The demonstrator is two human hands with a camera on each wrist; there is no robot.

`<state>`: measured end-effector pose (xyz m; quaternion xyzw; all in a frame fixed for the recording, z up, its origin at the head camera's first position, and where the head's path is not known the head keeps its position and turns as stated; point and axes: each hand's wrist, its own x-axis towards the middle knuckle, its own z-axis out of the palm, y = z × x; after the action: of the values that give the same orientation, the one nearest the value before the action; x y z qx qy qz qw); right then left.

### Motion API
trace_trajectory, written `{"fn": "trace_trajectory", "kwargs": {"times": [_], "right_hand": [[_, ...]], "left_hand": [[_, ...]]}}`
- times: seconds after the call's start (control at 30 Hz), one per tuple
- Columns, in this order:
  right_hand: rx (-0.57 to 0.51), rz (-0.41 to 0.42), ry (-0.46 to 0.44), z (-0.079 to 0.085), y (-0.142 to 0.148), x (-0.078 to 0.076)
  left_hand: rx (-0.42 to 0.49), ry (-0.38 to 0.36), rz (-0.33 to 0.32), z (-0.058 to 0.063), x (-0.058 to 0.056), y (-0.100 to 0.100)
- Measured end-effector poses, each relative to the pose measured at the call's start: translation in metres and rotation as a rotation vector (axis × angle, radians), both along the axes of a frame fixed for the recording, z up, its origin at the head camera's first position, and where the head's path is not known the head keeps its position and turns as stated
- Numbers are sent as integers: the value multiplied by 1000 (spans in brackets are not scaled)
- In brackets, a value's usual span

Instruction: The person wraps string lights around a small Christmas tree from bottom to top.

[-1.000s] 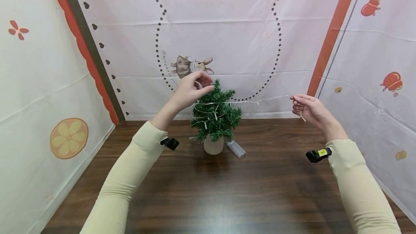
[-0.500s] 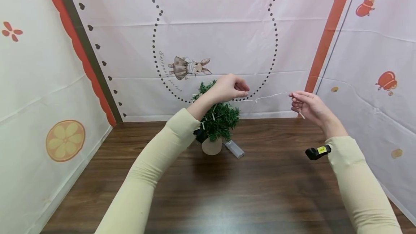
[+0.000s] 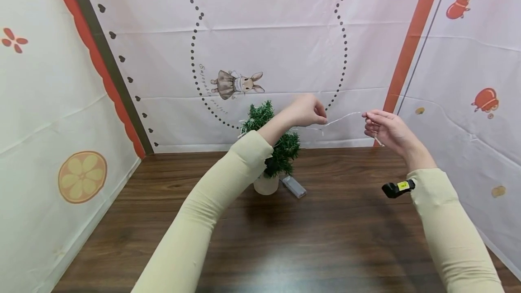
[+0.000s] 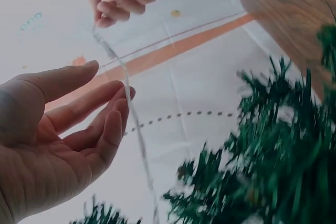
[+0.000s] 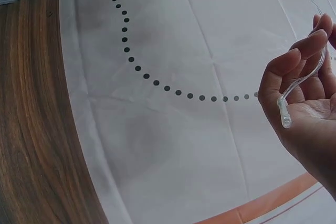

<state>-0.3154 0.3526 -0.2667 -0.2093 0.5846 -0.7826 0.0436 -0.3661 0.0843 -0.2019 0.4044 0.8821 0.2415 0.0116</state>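
Note:
A small green artificial Christmas tree [image 3: 288, 150] stands in a pale pot [image 3: 266, 186], partly hidden behind my left forearm. From it a clear string-light wire [image 3: 343, 117] runs rightward through the air. My right hand [image 3: 388, 132] pinches this wire between thumb and fingertips, and its end bulb [image 5: 285, 115] dangles over the palm in the right wrist view. My left hand [image 3: 307, 111] hovers to the right of the treetop. In the left wrist view, its thumb stands apart from the loosely bent fingers [image 4: 105, 129], and the wire passes along the fingertips without being gripped.
A clear battery box [image 3: 294, 186] lies on the dark wooden table [image 3: 325, 238], just right of the pot. Printed white cloth [image 3: 272, 49] hangs behind the tree and along both sides.
My left hand has moved right from beside the treetop toward the right hand, along the wire. The right hand has stayed nearly in place, still pinching the wire, which now sags slightly.

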Motion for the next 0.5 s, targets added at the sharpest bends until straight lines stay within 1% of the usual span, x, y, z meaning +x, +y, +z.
{"fn": "trace_trajectory", "kwargs": {"times": [0.13, 0.33, 0.4, 0.5], "right_hand": [[9, -4, -5, 3, -5, 3], [17, -29, -13, 7, -12, 8], [19, -34, -14, 7, -14, 9], [27, -38, -19, 8, -17, 10]], "left_hand": [[12, -43, 0, -2, 2, 6], [45, -87, -27, -4, 6, 8], [64, -112, -20, -4, 7, 7], [117, -152, 11, 0, 7, 2]]}}
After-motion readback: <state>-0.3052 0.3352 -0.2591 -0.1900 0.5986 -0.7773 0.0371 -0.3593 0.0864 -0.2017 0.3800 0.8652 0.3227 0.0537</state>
